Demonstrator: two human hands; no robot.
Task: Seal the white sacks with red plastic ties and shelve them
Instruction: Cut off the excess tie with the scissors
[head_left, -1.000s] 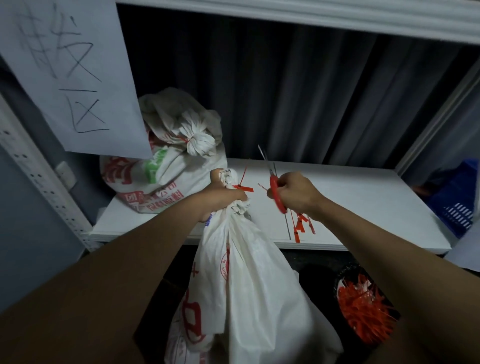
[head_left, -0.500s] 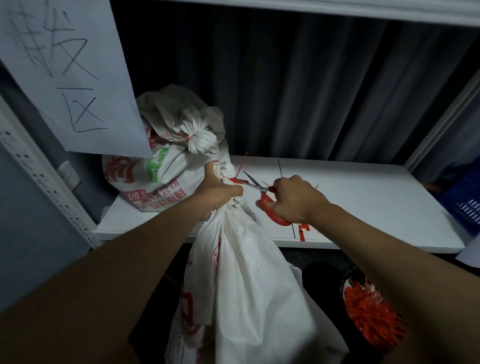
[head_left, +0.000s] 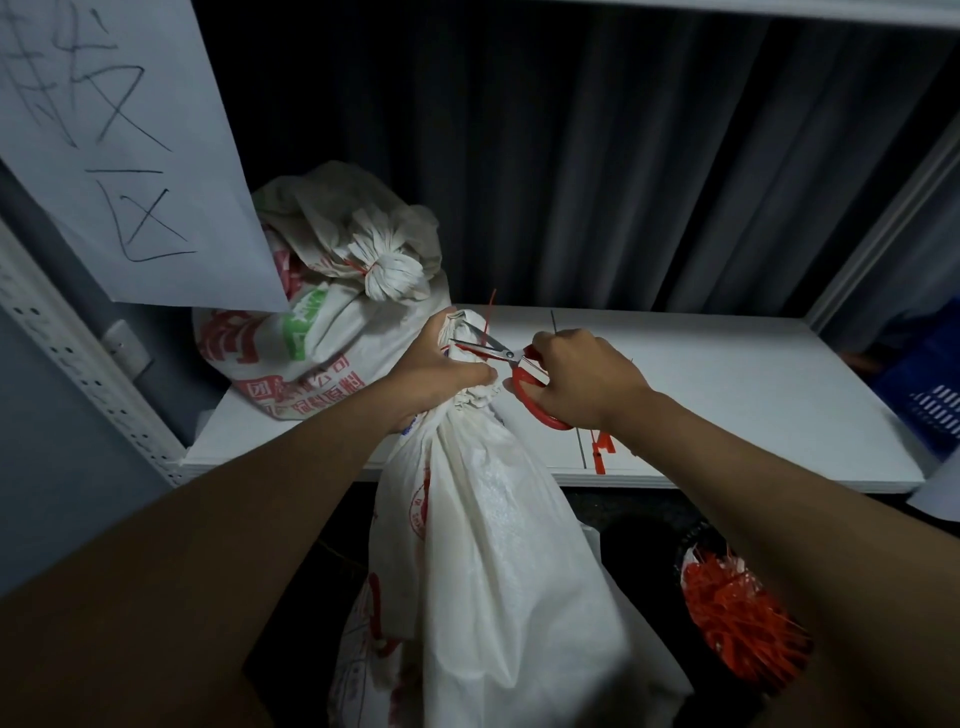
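Observation:
A tall white sack (head_left: 498, 561) stands in front of the white shelf (head_left: 727, 395). My left hand (head_left: 441, 369) grips its bunched neck. A red plastic tie (head_left: 488, 322) sticks up from the neck. My right hand (head_left: 576, 379) holds red-handled scissors (head_left: 511, 364), whose open blades straddle the tie's tail beside the neck. A sealed printed sack (head_left: 322, 317) with a red tie lies on the shelf's left end. Cut red tie pieces (head_left: 600, 452) lie at the shelf's front edge.
A dark container of loose red ties (head_left: 737, 623) sits low on the right under my right forearm. A handwritten paper sign (head_left: 119, 150) hangs at upper left over a perforated shelf post (head_left: 78, 358). Dark curtain behind; a blue crate (head_left: 930, 400) at far right.
My right hand turned the scissors from pointing upward to pointing left and brought the open blades onto the tie's tail at the sack neck. My left hand kept its grip.

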